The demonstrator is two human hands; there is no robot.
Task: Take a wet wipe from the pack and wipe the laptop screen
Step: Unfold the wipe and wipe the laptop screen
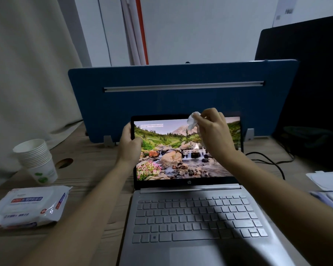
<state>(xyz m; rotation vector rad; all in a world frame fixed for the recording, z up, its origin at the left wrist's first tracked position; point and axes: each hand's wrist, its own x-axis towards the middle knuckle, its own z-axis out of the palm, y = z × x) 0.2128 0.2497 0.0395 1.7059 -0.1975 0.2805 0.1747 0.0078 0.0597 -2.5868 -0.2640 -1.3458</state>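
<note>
An open silver laptop (pixel 196 217) sits in front of me, its screen (pixel 173 160) lit with a mountain stream picture. My left hand (pixel 130 143) grips the screen's left edge near the top. My right hand (pixel 212 129) holds a crumpled white wet wipe (pixel 193 120) against the upper middle of the screen. The wet wipe pack (pixel 27 206), white with red and blue print, lies on the wooden desk at the lower left.
A stack of paper cups (pixel 36 160) stands left of the laptop. A blue desk divider (pixel 181 100) rises behind the screen. A dark monitor (pixel 306 83) stands at the right, with black cables (pixel 267 162) and papers (pixel 327 187) beside the laptop.
</note>
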